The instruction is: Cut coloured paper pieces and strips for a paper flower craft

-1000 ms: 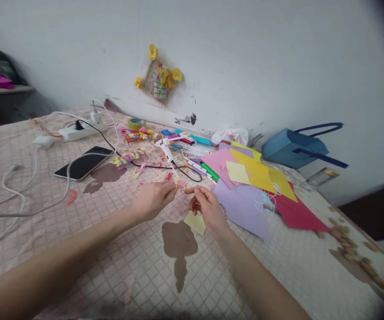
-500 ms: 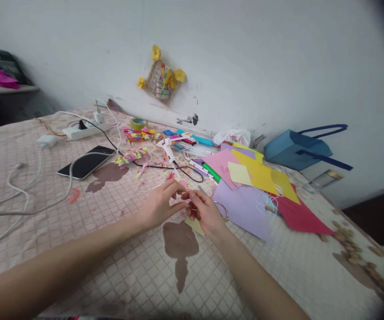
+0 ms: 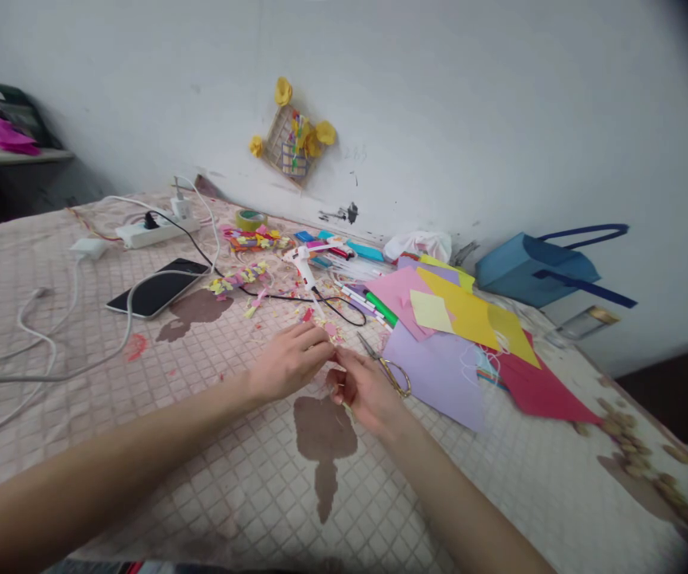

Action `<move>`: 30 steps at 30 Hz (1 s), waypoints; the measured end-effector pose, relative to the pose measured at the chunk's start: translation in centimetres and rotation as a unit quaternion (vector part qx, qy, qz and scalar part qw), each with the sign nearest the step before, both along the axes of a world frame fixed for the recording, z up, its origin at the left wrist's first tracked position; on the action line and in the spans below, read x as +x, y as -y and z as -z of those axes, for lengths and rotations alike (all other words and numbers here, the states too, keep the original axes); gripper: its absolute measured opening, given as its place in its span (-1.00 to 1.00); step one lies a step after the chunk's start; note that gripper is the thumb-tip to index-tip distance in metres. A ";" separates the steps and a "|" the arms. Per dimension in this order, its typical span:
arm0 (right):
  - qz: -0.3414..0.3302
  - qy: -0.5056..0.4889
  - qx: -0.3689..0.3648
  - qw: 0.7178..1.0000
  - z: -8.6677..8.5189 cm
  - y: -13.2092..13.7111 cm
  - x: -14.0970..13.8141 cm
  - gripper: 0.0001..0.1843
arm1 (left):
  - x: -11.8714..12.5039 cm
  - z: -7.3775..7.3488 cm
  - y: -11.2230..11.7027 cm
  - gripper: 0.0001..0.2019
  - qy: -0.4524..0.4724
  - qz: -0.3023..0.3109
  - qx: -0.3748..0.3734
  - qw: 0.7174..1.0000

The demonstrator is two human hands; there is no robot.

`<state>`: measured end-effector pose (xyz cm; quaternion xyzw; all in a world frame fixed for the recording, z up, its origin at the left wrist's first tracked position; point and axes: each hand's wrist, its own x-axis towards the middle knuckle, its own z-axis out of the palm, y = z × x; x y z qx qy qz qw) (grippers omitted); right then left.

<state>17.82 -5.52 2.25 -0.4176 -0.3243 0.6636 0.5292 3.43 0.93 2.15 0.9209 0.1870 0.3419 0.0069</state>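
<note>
My left hand (image 3: 292, 360) and my right hand (image 3: 368, 389) meet over the middle of the table, fingertips pinched together. Whatever lies between them is too small and hidden to name. A sliver of pale yellow shows under my right hand, too little to identify. Scissors with gold handles (image 3: 396, 378) lie just beyond my right hand, blades toward the hot glue gun. The white hot glue gun (image 3: 304, 265) rests farther back, with paper scraps (image 3: 330, 328) scattered in front of it.
Coloured paper sheets (image 3: 433, 375) spread to the right, before a blue bag (image 3: 538, 267). At left lie a dark tablet (image 3: 158, 288), white cables (image 3: 50, 351) and a power strip (image 3: 155, 232). A roll of tape (image 3: 251, 220) sits near the wall.
My left hand has turned over, its back now upward and its fingers closed in against my right fingertips. The yellow paper under my right hand is now mostly hidden, while the scissors show more.
</note>
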 end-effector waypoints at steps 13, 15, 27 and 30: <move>0.032 0.549 0.187 0.814 -1.0 -1.5 7.2 -0.80 | -1.5 -0.1 -2.4 -0.55 0.047 -0.183 -0.135 0.973; -0.089 0.623 0.167 0.759 -1.1 -1.2 7.8 -0.82 | -1.3 0.1 -2.4 -0.66 0.056 -0.178 -0.132 0.974; -0.093 0.628 0.142 0.759 0.3 -3.4 7.8 -0.79 | -1.2 0.3 -2.6 -0.87 0.103 -0.123 -0.190 0.969; -0.015 0.622 0.133 0.772 -1.2 -7.3 10.2 -0.83 | -1.0 0.6 -2.2 -0.86 0.086 -0.099 -0.235 0.963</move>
